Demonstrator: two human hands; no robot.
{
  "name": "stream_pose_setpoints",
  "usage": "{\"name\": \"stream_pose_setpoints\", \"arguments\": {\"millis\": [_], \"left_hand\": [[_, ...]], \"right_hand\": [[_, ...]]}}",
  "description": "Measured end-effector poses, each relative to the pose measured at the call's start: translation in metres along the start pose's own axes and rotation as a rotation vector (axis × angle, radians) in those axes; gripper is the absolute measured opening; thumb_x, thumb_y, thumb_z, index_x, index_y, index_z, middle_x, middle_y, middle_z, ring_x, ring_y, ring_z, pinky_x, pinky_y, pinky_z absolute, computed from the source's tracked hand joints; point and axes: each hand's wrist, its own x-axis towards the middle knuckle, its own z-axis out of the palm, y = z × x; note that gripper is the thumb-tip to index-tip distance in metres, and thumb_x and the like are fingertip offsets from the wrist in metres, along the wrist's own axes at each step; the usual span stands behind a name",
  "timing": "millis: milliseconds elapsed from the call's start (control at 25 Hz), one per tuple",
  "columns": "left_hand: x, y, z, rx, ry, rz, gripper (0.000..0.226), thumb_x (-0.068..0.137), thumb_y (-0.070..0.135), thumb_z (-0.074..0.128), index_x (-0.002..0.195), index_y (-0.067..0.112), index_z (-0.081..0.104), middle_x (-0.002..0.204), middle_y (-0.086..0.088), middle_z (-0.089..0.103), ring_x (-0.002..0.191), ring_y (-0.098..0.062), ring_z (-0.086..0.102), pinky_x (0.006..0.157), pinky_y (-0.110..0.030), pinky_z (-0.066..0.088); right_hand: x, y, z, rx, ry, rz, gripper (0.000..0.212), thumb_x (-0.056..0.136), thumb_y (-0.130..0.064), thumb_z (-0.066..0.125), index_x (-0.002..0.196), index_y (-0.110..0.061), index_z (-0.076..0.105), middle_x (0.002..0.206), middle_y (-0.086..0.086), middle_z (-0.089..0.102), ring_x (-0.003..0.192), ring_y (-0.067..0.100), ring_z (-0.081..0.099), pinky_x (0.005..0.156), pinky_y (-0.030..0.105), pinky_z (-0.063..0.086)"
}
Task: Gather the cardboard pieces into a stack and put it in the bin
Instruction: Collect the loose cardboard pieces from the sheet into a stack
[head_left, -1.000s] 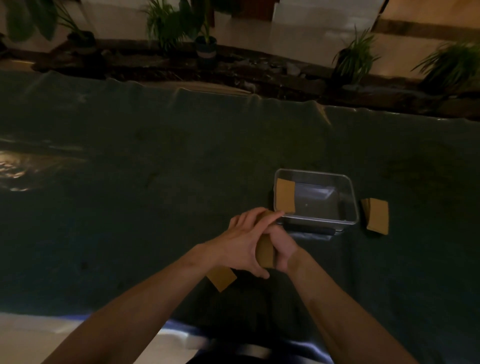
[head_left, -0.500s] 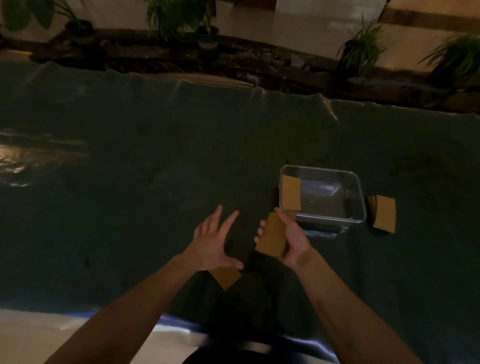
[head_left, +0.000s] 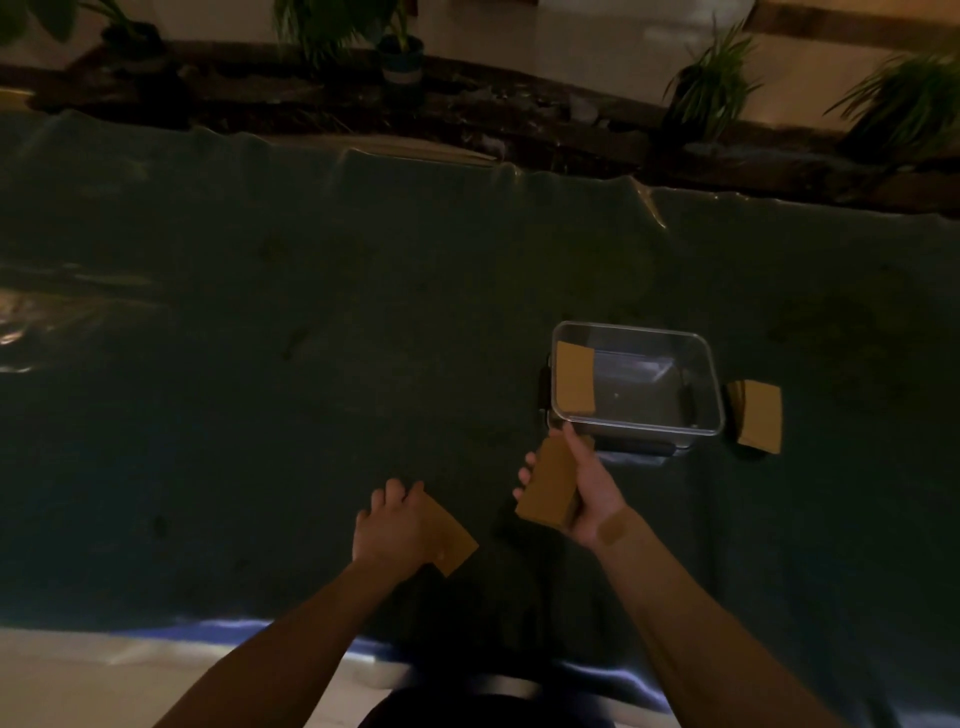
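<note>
Right hand (head_left: 589, 486) grips a small cardboard stack (head_left: 550, 486) just short of the clear bin (head_left: 714, 415). Left hand (head_left: 392, 525) presses a loose piece (head_left: 452, 540) on the cloth; fingers seemingly curled. Square edges before adding.

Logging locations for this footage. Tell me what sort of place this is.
Probably a dimly lit lobby or indoor courtyard, not a workshop. A dark cloth covers a large low surface, potted plants line a dark planter border, and pale polished floor lies beyond.
</note>
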Motion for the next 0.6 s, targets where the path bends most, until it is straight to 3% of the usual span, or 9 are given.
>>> {"name": "stream_pose_setpoints", "arguments": {"millis": [120,320,480,600], "left_hand": [[0.000,0.007,0.009,-0.053,0.023,-0.037,0.082,0.079,0.042,0.068,0.149,0.025,0.028,0.138,-0.006,0.039,0.129,-0.030,0.040,0.101,-0.044,0.043],[0.002,0.009,0.012,-0.240,-0.004,-0.146,0.096,0.074,0.036,0.077,0.151,0.023,0.021,0.139,-0.009,0.029,0.127,-0.034,0.036,0.104,-0.046,0.043],[0.004,0.011,0.000,-0.213,0.031,-0.219,0.061,0.082,0.032,0.067,0.135,0.018,0.041,0.135,-0.012,0.037,0.123,-0.034,0.041,0.100,-0.045,0.042],[0.013,0.010,-0.013,-0.367,-0.009,-0.081,0.034,0.091,0.017,0.056,0.124,0.014,0.052,0.129,-0.013,0.052,0.114,-0.030,0.055,0.091,-0.037,0.050]], "right_hand": [[-0.001,0.001,-0.005,-0.003,0.009,-0.001,0.051,0.083,-0.047,0.069,0.127,-0.027,0.056,0.116,0.015,0.064,0.089,0.030,0.065,0.083,0.050,0.054],[-0.003,0.000,-0.007,-0.026,0.007,-0.018,0.052,0.083,-0.049,0.069,0.129,-0.026,0.056,0.118,0.015,0.064,0.091,0.030,0.066,0.084,0.050,0.055],[-0.006,0.000,-0.010,-0.039,0.013,-0.016,0.050,0.083,-0.049,0.069,0.126,-0.028,0.057,0.125,0.016,0.063,0.098,0.032,0.065,0.089,0.051,0.054],[-0.008,0.002,-0.014,-0.108,0.009,-0.018,0.053,0.081,-0.051,0.070,0.127,-0.030,0.057,0.123,0.015,0.063,0.101,0.032,0.065,0.088,0.051,0.054]]}}
